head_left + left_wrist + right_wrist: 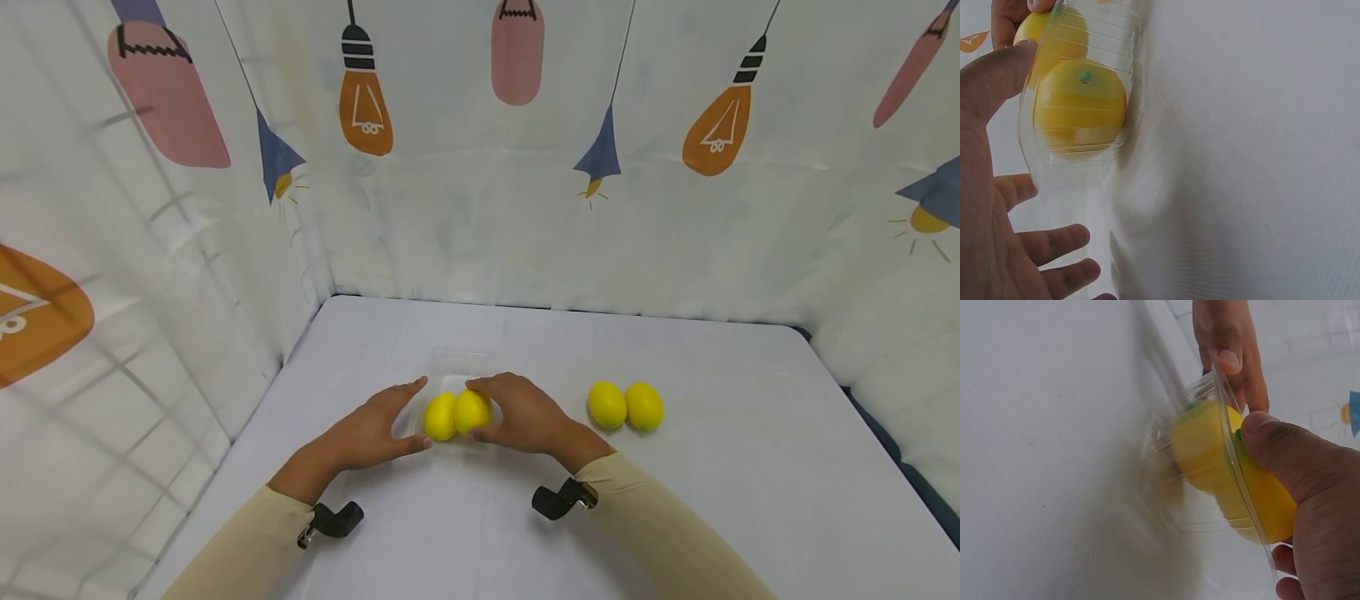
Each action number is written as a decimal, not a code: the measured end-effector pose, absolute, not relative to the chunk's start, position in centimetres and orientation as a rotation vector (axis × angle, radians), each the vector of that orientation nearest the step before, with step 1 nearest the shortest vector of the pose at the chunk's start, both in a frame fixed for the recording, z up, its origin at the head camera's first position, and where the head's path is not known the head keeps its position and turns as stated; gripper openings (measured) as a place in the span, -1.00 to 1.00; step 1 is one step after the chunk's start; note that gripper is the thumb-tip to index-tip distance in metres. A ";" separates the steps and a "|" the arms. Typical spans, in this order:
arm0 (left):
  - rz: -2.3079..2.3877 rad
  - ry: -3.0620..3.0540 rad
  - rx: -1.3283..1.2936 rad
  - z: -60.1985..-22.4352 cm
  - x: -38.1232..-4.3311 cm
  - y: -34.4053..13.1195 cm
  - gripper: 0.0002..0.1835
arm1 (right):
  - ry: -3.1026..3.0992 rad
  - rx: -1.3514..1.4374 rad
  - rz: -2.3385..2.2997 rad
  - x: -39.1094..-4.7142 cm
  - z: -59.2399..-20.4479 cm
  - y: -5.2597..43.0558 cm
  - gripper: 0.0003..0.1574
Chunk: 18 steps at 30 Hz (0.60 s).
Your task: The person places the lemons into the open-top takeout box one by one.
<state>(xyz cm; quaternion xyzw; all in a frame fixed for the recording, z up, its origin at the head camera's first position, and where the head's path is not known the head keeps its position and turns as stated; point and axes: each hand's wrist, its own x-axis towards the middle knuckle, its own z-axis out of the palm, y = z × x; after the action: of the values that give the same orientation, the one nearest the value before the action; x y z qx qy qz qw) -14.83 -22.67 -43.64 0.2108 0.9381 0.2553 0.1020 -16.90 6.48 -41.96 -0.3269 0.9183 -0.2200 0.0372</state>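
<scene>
A clear plastic container (1129,134) stands on the table with two yellow lemons in it, side by side. My right hand (525,414) holds the right lemon (472,412) between thumb and fingers; in the right wrist view the thumb (1279,440) presses by its green tip. The left lemon (439,417) leans against it. On the container's left side, my left hand (375,427) has its fingers spread and loosely straight. The left wrist view shows its thumb (1007,69) and a fingertip right at the rim.
Two more yellow lemons, one (607,405) touching the other (645,407), lie on the white table (720,500) to the right of my right hand. White curtains (465,233) printed with lamps and bulbs stand behind and at the sides.
</scene>
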 end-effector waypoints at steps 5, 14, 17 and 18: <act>0.760 2.768 0.626 -43.6 -14.8 -22.6 0.10 | 2.831 -1.000 -0.653 -16.9 -42.2 6.4 -0.08; 0.751 2.768 0.596 -43.6 -14.8 -22.5 0.11 | 2.833 -0.962 -0.610 -16.8 -42.5 6.4 -0.09; 0.748 2.770 0.588 -43.7 -14.8 -22.5 0.11 | 2.829 -0.933 -0.573 -16.8 -42.5 6.3 -0.09; 0.748 2.771 0.583 -43.7 -14.8 -22.5 0.11 | 2.826 -0.926 -0.563 -16.9 -42.5 6.2 -0.09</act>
<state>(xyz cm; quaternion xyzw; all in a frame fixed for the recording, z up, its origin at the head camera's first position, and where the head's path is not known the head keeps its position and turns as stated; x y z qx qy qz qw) -14.77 -22.51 -43.66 0.1980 0.9408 0.2538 0.1062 -16.85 6.23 -42.48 -0.3054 0.9322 -0.1856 0.0574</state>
